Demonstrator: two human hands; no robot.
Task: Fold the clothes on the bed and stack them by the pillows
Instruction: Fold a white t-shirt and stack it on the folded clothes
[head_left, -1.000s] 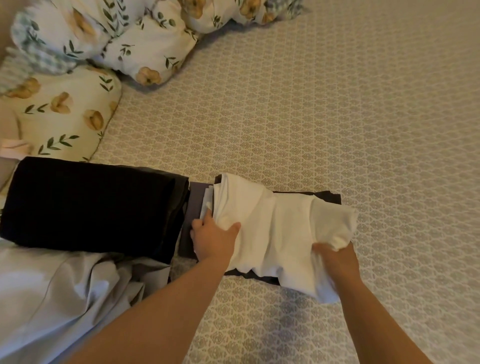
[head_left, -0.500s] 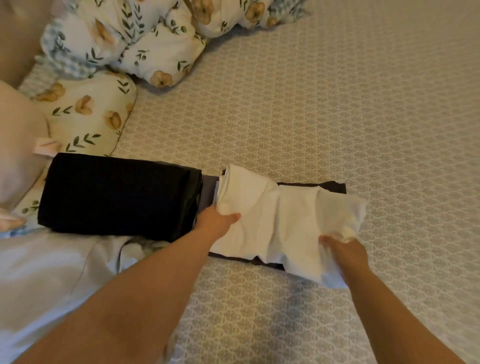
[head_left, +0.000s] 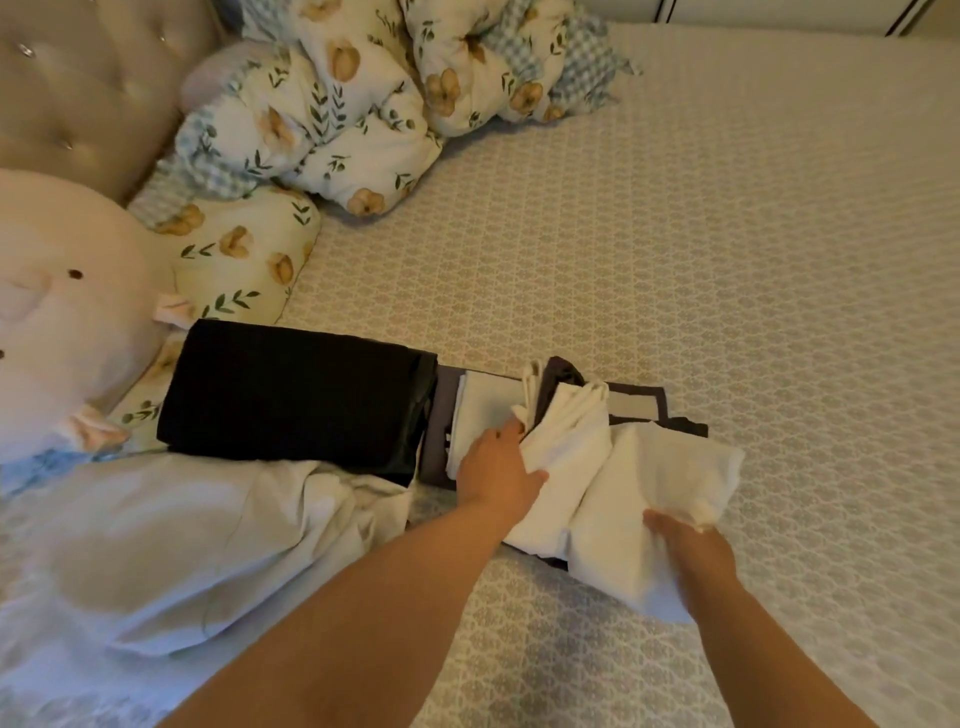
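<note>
Both hands' grip (head_left: 497, 462) (head_left: 685, 540) on white garment (head_left: 649, 483), open bedspread (head_left: 727, 249) beyond.

The bed (head_left: 727, 234) lies open across its far and right-hand stretch, with bare patterned cover from the middle to the right edge. The head end is blocked: floral pillows (head_left: 363, 114) crowd the far-left corner and a plush toy (head_left: 62, 312) sits beside them. Along the left side a folded black garment (head_left: 296, 395) and a pale rumpled sheet (head_left: 182, 545) fill the near-left area.
</note>
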